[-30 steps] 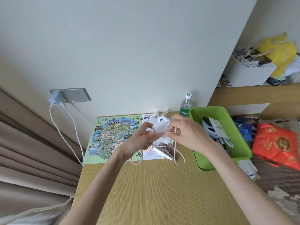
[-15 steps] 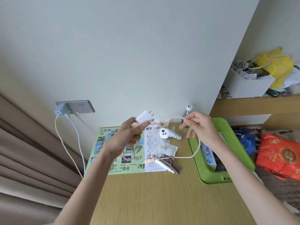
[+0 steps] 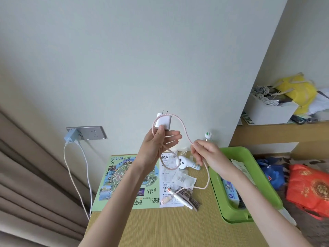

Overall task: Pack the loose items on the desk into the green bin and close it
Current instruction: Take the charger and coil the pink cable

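The left hand (image 3: 156,145) has lifted the charger (image 3: 162,122) from low over the clutter to well above the table (image 3: 160,229), and it now shows against the bare wall with its two prongs pointing up. The thumb presses its front face and the fingers lie behind it, so it is pinched firmly. The right hand (image 3: 206,154), which a moment ago worked close against the left, has drawn off to the right. Its fingers pinch the cable (image 3: 181,125) at a point part-way along it.

One turn of cable now arches over the top of the charger, and a second loop hangs below the left palm. This looks like winding the lead into a bundle before packing. The connector end trails onto the table near the brown comb (image 3: 191,196), so several turns remain.

The green bin (image 3: 267,189) sits open at the table's right edge, partly filled, with the charger not yet in it.

The charger is a smooth, hard white block. The cable is a pale pink braid, limp and prone to springing loose. On the table lie a glossy printed map (image 3: 124,180), crinkly clear sachets (image 3: 181,177) and a rounded white gadget (image 3: 185,163).
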`<state>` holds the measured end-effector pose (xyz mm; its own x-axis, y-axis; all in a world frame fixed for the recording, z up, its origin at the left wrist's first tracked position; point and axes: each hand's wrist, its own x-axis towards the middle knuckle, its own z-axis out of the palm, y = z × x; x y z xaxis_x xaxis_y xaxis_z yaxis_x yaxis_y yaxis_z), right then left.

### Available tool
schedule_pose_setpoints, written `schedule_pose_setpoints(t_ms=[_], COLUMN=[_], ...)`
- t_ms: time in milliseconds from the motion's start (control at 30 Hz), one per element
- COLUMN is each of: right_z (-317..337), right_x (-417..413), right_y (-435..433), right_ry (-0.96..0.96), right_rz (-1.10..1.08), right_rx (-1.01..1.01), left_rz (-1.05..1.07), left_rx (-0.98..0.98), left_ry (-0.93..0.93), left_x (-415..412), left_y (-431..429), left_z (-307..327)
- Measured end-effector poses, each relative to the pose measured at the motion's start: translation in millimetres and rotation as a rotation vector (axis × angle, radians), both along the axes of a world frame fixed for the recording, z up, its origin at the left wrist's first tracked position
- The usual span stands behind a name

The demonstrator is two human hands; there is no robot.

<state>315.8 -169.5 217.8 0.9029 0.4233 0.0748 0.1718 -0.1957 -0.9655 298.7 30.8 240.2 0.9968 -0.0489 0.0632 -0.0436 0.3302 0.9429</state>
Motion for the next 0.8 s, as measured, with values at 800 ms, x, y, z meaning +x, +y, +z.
schedule_pose_setpoints(t_ms=[800], right_z=[-54], right_x=[-4], right_y=[-19], right_ry=[0.139], right_rz=[0.128], right_rx=[-0.215], left_rz=[0.422], left_rx=[-0.001], left_ry=[0.078], left_x=[14], left_y=[54], left_z=[11])
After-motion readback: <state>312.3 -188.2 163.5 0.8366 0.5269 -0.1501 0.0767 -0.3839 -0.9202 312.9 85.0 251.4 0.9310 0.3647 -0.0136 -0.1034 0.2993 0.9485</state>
